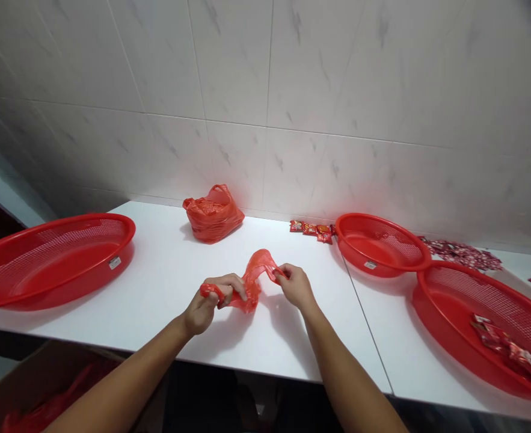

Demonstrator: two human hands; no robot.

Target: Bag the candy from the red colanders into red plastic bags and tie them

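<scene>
Between my two hands hangs a thin red plastic bag (258, 273), crumpled and slack, above the white table. My left hand (211, 304) is wrapped round one bunched end, which pokes out past the thumb. With thumb and fingers pinched, my right hand (293, 282) grips the other end. Beyond the hands, near the wall, stands a filled red plastic bag (213, 215) with its handle loop up; what is inside cannot be made out.
A large red basket (85, 282) is at left. On the right are a smaller red basket (385, 269) and a large one (468, 367) holding red packets (509, 346). More packets (311, 229) and a pile of small sachets (463, 254) lie along the wall. Below left, a box (30, 367) contains red plastic.
</scene>
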